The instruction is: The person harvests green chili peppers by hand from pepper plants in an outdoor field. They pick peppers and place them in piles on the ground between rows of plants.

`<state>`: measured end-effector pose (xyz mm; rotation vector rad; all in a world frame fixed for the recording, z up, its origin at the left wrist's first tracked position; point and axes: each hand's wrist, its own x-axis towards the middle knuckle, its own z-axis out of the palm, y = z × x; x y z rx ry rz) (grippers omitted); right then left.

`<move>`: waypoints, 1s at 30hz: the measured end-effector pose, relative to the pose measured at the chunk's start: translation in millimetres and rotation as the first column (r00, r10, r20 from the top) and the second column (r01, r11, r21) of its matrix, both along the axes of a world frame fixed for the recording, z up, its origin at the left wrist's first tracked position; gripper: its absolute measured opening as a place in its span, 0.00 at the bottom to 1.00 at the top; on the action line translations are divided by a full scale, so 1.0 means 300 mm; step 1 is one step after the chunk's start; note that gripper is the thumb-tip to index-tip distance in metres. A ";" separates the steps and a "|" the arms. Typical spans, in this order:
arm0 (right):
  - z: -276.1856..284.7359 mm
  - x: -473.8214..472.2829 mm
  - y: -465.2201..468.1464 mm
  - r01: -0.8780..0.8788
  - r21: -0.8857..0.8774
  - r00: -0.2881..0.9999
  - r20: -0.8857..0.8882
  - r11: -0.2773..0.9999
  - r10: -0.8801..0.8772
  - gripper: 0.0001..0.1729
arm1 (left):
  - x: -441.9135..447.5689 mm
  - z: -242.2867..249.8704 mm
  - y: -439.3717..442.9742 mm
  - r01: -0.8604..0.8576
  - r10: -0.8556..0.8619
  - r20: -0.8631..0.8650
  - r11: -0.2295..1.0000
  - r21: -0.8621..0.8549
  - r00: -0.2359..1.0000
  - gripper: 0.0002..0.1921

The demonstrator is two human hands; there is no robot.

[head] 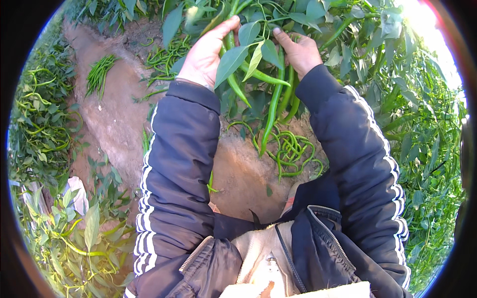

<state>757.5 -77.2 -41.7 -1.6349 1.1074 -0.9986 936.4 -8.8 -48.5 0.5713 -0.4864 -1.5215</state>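
Observation:
My left hand [205, 56] is up among the leaves of a pepper plant [257, 35], its thumb closed against long green chili peppers [237, 89]; leaves cover most of its fingers. Across from it, my right hand [300, 52] bends its thumb and fingers around the upper ends of more long green chili peppers [274, 111], which hang below it. Whether their stems are still joined to the plant is hidden by foliage. One pepper [266, 77] slants between the two hands.
Curled green peppers [292, 152] lie on the soil beneath my hands. Another loose pile [167, 57] is beyond my left forearm, and a neat bunch [100, 74] rests on the dirt path [115, 111]. Pepper plants [421, 149] line the right; others [41, 111] grow at left, near a whitish scrap [77, 195].

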 end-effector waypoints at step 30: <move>0.535 -0.094 0.275 -0.201 0.000 0.870 0.460 0.980 0.179 0.21 | -0.239 0.270 0.244 0.177 0.068 0.532 0.901 -0.396 0.844 0.31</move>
